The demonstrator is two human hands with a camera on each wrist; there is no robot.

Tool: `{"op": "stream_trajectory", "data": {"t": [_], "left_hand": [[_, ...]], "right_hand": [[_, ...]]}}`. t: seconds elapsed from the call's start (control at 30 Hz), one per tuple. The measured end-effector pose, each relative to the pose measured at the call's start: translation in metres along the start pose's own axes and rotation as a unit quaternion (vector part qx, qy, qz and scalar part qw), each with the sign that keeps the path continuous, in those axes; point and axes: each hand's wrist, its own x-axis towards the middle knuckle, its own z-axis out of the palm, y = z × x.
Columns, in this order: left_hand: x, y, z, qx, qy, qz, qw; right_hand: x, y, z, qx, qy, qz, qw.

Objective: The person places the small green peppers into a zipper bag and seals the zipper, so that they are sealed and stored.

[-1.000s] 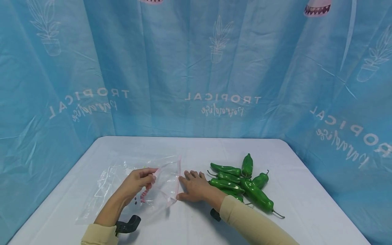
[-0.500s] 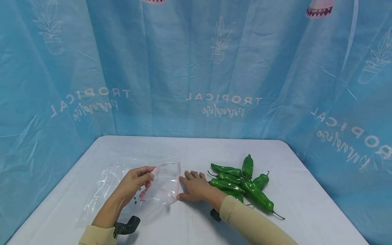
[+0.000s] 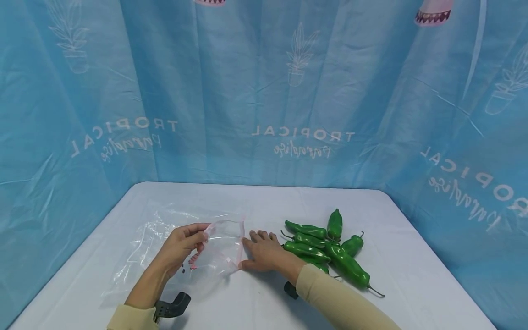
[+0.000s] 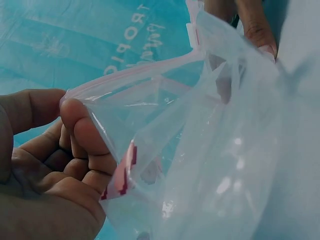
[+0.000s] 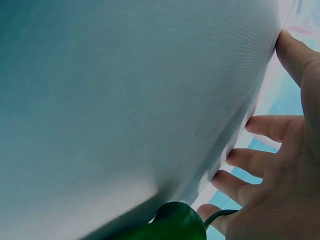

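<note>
My left hand (image 3: 175,252) pinches the pink zip edge of a clear plastic zip bag (image 3: 224,245) between thumb and fingers, as the left wrist view also shows. That edge is lifted, so the bag's mouth gapes toward the right. Red print and a few dark dots show on the plastic beside the hand. At the mouth's right side, my right hand (image 3: 264,251) rests on the table with straight, spread fingers; its thumb and fingertips touch the bag's lower edge. In the right wrist view, part of a green pepper (image 5: 172,225) lies close below the right hand.
Several green peppers (image 3: 348,266) lie in a loose pile right of the right hand, partly behind its forearm. The rest of the bag spreads flat to the left on the white table (image 3: 396,229). A blue printed curtain (image 3: 264,91) surrounds the table's back and sides.
The left hand has shifted slightly left, drawing the pinched edge back, and the bag's mouth looks wider. The right hand stays in place. The head view has tilted slightly.
</note>
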Motion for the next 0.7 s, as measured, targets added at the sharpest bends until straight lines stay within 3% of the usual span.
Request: {"op": "stream_trajectory", "data": {"t": [0.7], "left_hand": [[-0.0032, 0.0033, 0.0061, 0.002, 0.009, 0.009, 0.9999]], "right_hand": [[-0.0005, -0.0007, -0.0001, -0.015, 0.002, 0.005, 0.9999]]}}
